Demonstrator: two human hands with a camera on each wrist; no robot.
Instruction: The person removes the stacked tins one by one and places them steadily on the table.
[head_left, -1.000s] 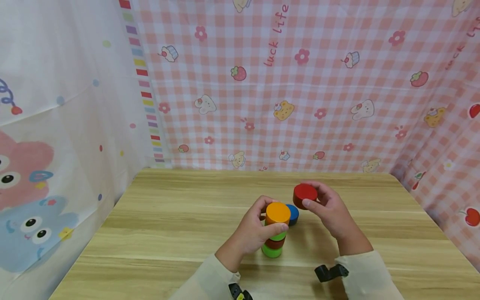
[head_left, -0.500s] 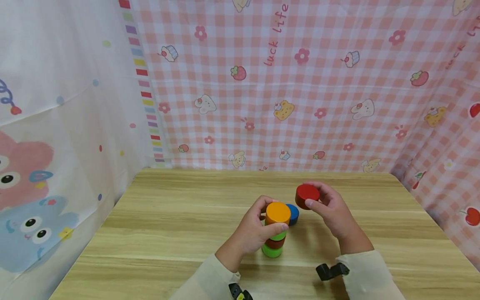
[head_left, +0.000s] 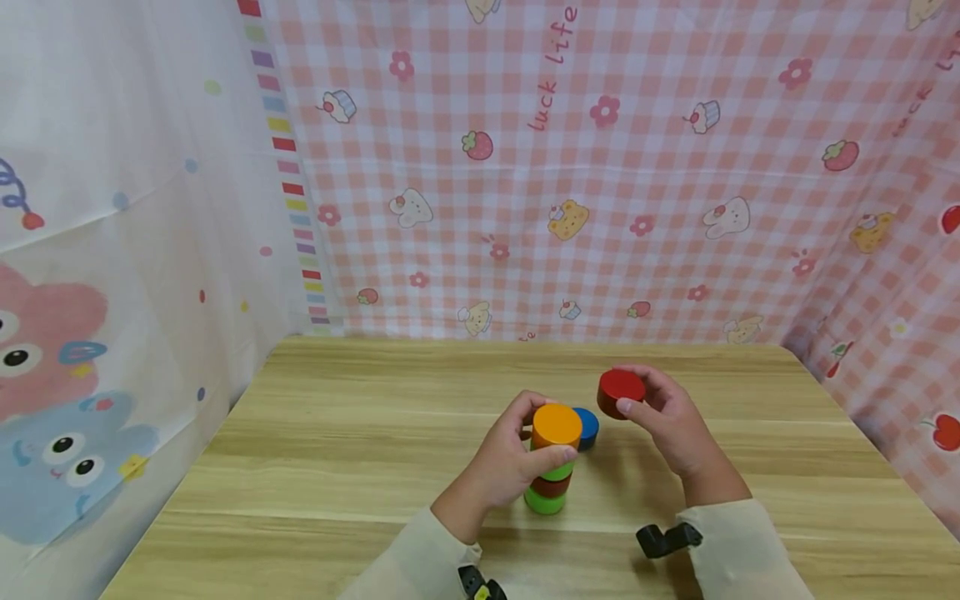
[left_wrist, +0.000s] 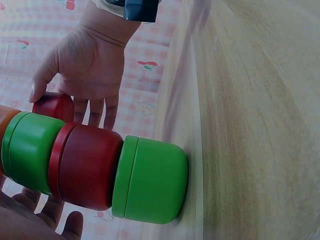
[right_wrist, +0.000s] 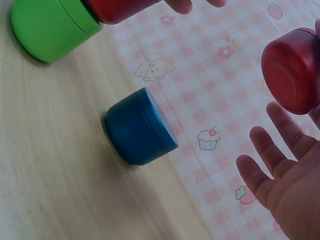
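Observation:
A stack of small round lidded tins stands upright on the table: a green tin (left_wrist: 155, 180) at the bottom, then a dark red tin (left_wrist: 90, 167), another green tin (left_wrist: 32, 150), and an orange tin (head_left: 557, 423) on top. My left hand (head_left: 506, 467) grips the top of the stack, its thumb in front across the orange tin and the fingers behind. Raised above the table to the right, my right hand (head_left: 675, 429) pinches a red tin (head_left: 620, 390) between thumb and fingers, clear of the stack. Its other fingers spread out in the right wrist view.
A blue tin (right_wrist: 137, 130) sits on the table just behind and right of the stack. The wooden table (head_left: 337, 450) runs back to a pink checked cloth (head_left: 480, 192). A white printed cloth (head_left: 150, 275) hangs at the left.
My right hand has shifted slightly to the right with the red tin, away from the stack. The left hand and the stacked tins have kept their place.

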